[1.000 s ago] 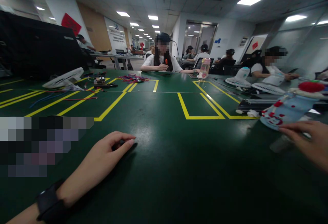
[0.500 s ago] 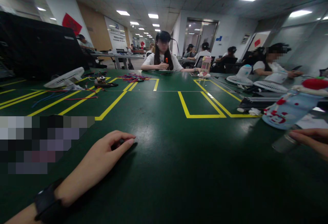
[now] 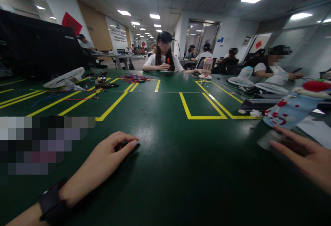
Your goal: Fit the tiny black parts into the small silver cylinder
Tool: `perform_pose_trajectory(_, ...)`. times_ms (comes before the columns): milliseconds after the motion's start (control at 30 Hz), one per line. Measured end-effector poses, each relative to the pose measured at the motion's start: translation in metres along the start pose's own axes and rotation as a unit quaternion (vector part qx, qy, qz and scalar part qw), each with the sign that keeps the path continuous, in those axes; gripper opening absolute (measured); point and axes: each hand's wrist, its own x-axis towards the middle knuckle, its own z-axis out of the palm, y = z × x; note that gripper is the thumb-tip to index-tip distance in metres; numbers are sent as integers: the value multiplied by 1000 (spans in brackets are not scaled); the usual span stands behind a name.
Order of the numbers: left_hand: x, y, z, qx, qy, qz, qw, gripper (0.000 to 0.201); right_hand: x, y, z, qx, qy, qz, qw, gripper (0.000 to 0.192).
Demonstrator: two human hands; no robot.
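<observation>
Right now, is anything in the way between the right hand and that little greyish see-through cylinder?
No, nothing visible. The right hand is right by the small greyish see-through cylinder. The pale-blue, red-topped bottle is beyond it, not between.

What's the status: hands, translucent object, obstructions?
Left hand curled at green table. Right hand at translucent object, firm grip unclear. Object blurred, partly hidden by that hand. Blue bottle close behind, possibly tight.

- Left hand (image 3: 111, 153) on table (image 3: 181, 177), left of centre.
- Right hand (image 3: 305, 155) far right, beside a cup (image 3: 266, 140).
- Bottle (image 3: 291, 110) just behind cup.
- Wires (image 3: 134, 78) farther back, right of a fan (image 3: 63, 78).
- Person (image 3: 152, 62) behind table.
</observation>
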Motion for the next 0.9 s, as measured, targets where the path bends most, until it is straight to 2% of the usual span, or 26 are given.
perform_pose_trajectory(67,0,1,1,1,-2,-2,1000,36,-11,-48,7,34,-79,-38,996,57)
perform_pose_trajectory(100,0,1,1,2,-2,0,1000,36,-18,-75,13,70,-75,-101,990,56)
perform_pose_trajectory(200,1,-3,1,10,4,10,1000,38,-39,-148,35,184,-155,-248,938,49)
perform_pose_trajectory(267,1,-6,1,18,5,18,1000,38,-50,-183,49,247,-212,-291,900,46)
perform_pose_trajectory(333,0,-5,1,26,8,26,999,37,-57,-202,58,289,-249,-302,874,44)
perform_pose_trajectory(433,-5,10,5,41,30,66,997,32,-62,-207,67,322,-258,-265,872,54)
perform_pose_trajectory(533,-11,42,16,41,40,152,987,26,-63,-203,72,341,-262,-224,874,72)
perform_pose_trajectory(600,-12,67,25,12,22,192,981,25,-63,-201,74,350,-275,-221,868,73)
perform_pose_trajectory(733,-6,98,39,-65,-27,195,978,19,-62,-202,77,364,-279,-215,862,63)
perform_pose_trajectory(900,-2,102,40,-97,-34,179,978,17,-60,-203,74,366,-294,-220,855,51)
